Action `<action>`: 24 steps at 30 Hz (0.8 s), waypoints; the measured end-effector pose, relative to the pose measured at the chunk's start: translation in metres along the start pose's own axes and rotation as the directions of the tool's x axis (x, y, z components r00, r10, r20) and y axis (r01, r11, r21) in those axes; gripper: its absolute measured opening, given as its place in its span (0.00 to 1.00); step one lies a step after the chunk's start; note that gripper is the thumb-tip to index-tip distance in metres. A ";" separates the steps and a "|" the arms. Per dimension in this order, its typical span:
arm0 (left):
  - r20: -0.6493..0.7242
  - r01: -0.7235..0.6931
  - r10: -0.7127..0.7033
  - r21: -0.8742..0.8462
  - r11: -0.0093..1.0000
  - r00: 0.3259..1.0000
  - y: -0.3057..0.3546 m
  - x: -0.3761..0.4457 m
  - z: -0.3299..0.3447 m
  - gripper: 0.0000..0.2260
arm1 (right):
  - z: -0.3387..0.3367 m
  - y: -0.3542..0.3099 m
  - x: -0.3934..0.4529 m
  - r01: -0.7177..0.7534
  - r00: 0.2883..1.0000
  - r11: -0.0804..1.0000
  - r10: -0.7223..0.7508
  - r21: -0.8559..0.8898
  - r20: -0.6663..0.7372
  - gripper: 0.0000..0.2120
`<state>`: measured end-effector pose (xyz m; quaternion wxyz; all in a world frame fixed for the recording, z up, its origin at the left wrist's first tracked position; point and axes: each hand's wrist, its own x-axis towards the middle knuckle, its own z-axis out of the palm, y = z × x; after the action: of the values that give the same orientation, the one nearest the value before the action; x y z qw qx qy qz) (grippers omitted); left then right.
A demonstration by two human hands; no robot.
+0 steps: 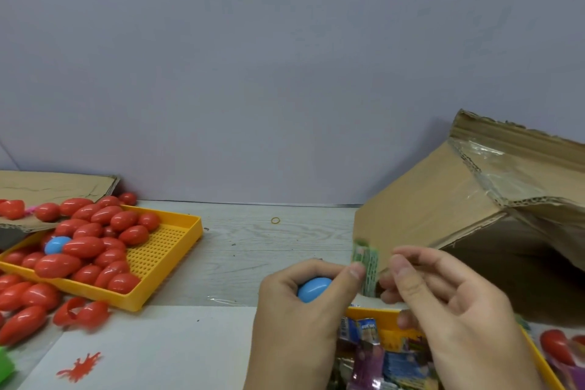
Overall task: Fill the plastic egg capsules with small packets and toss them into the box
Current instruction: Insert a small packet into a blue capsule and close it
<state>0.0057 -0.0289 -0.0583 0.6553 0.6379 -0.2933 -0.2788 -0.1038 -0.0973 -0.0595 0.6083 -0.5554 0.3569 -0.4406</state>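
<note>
My left hand (297, 313) grips a blue egg capsule (313, 290) in its palm. Its thumb and forefinger also pinch a small green packet (367, 267). My right hand (443, 307) pinches the same packet from the right side, just above the capsule. The cardboard box (443, 199) lies tilted at the right, its open side facing down and right. A yellow tray (389, 323) of colourful packets (380, 358) sits under both hands, partly hidden by them.
A yellow perforated tray (167, 250) at the left holds several red capsules (82, 247) and one blue capsule (57, 245). More red capsules (25, 298) lie loose beside it. Flat cardboard (57, 187) lies behind. A rubber band (275, 220) rests on the table. A red capsule (555, 345) lies bottom right.
</note>
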 end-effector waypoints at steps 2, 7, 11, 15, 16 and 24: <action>-0.023 -0.017 0.018 0.034 0.999 1.000 0.001 0.000 0.000 0.16 | 0.003 -0.004 -0.002 -0.054 0.995 0.998 0.056 -0.032 0.081 0.10; -0.020 -0.036 0.037 0.056 0.998 0.999 0.000 0.001 0.002 0.17 | 0.003 -0.003 0.000 -0.085 0.992 0.992 0.093 -0.091 0.087 0.15; -0.004 -0.049 0.050 0.039 0.998 0.999 -0.001 0.001 0.003 0.17 | 0.002 -0.002 0.001 -0.178 0.974 0.983 0.183 -0.053 0.136 0.19; 0.001 -0.049 0.049 0.035 0.998 0.999 -0.002 0.001 0.003 0.17 | 0.006 -0.004 -0.001 -0.115 0.988 0.992 0.119 -0.052 0.099 0.14; 0.000 -0.048 0.048 0.039 0.998 0.999 -0.002 0.001 0.004 0.17 | 0.005 -0.004 -0.001 -0.096 0.993 0.994 0.099 -0.051 0.071 0.12; -0.026 -0.080 0.083 0.083 0.993 0.996 -0.006 0.002 0.005 0.16 | 0.001 -0.002 -0.002 -0.039 0.999 0.997 0.037 -0.069 -0.030 0.05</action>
<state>0.0032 -0.0338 -0.0646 0.6438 0.6557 -0.3205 -0.2300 -0.1035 -0.0948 -0.0578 0.5916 -0.5629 0.3912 -0.4245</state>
